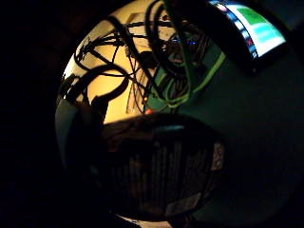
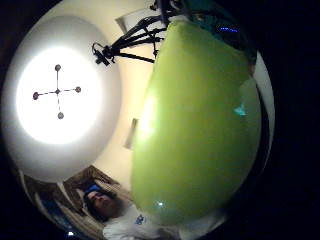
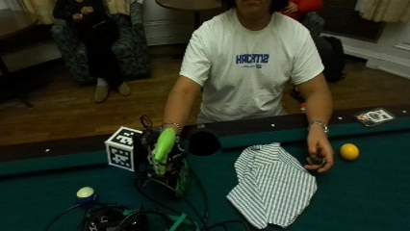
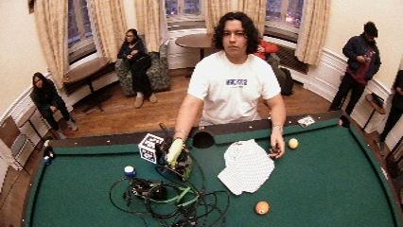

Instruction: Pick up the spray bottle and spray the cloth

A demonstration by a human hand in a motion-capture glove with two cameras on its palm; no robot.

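Glossy lime-green spray bottle (image 2: 197, 125) close against the palm, beside a bright round ceiling light (image 2: 57, 92) overhead.

This looks like a games room or lounge in an older house or club. A pool table (image 4: 353, 189) with green felt and dark wooden rails fills the foreground, its side pocket (image 4: 203, 139) just in front of the standing person, and billiard balls (image 4: 262, 207) lie on the cloth surface. Behind are a wood floor, tall windows with long pale curtains (image 4: 108, 23), panelled white walls, a round wooden table (image 4: 195, 40) and an upholstered armchair (image 4: 154, 68) (someone is seated in it).
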